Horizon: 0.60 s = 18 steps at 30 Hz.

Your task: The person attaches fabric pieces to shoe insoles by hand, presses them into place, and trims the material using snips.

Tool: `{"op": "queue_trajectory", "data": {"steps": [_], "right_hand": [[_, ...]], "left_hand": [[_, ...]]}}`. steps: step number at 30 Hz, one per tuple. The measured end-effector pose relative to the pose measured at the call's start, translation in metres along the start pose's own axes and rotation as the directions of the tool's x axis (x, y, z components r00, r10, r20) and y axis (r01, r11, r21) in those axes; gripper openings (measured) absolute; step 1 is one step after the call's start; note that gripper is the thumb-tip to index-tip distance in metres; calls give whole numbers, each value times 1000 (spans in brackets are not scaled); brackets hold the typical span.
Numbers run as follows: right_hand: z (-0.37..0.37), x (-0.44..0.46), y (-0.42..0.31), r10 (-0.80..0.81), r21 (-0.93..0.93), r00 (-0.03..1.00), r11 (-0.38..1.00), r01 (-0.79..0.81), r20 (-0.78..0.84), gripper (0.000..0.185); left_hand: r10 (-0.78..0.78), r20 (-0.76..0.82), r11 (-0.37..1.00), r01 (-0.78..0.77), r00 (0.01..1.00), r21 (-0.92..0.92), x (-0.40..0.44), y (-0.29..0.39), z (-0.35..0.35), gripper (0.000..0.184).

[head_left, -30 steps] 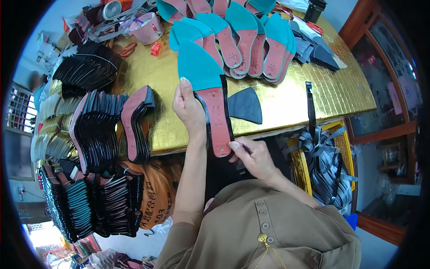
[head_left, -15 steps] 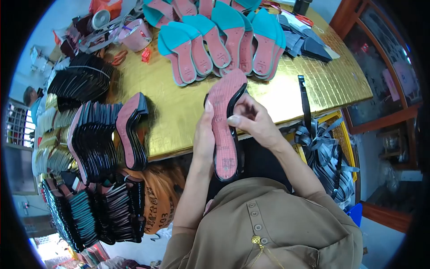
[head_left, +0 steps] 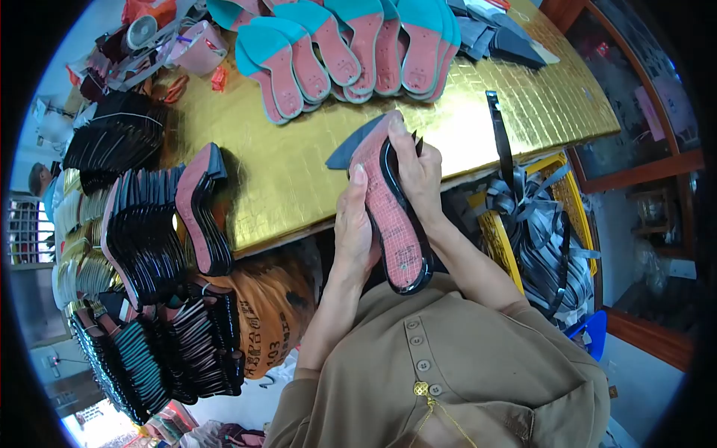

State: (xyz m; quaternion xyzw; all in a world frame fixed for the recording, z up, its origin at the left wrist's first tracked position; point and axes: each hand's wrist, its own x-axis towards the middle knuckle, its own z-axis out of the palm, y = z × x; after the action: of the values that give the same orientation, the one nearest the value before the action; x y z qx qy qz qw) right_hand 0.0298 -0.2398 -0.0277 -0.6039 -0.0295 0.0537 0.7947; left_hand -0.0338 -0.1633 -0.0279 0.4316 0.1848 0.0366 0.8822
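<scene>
A pink insole [head_left: 396, 231] with glossy black edging is held between my two hands at the table's front edge, heel toward my body. My left hand [head_left: 354, 220] grips its left side, the thumb lying along the pink face. My right hand [head_left: 420, 173] is closed around the right side near the toe, its thumb on top and its other fingers partly hidden. Under the toe end, a dark grey piece [head_left: 351, 148] sticks out to the left over the gold table [head_left: 284, 179].
Pink and turquoise insoles [head_left: 358, 52] lie at the back. Black-edged insoles stand in stacks [head_left: 146, 231] on the left, above an orange bag [head_left: 269, 321]. Grey pieces [head_left: 497, 37] lie back right. A yellow crate [head_left: 497, 243] with dark strips [head_left: 545, 239] stands at the right.
The dark grey piece now shows beneath the insole's toe. My right hand has shifted up to the toe end, and the insole's heel has swung rightward. The whole view has moved slightly.
</scene>
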Motion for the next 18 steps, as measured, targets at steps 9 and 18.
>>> {"op": "queue_trajectory", "data": {"steps": [9,18], "right_hand": [[-5,-28,3,174,-191,911,976,-107,374,41],[-16,-60,13,243,-241,863,960,-146,443,28]], "left_hand": [[299,-39,914,-274,954,300,24,15,-38,34],[425,-137,869,-361,895,338,32,24,-49,35]]}}
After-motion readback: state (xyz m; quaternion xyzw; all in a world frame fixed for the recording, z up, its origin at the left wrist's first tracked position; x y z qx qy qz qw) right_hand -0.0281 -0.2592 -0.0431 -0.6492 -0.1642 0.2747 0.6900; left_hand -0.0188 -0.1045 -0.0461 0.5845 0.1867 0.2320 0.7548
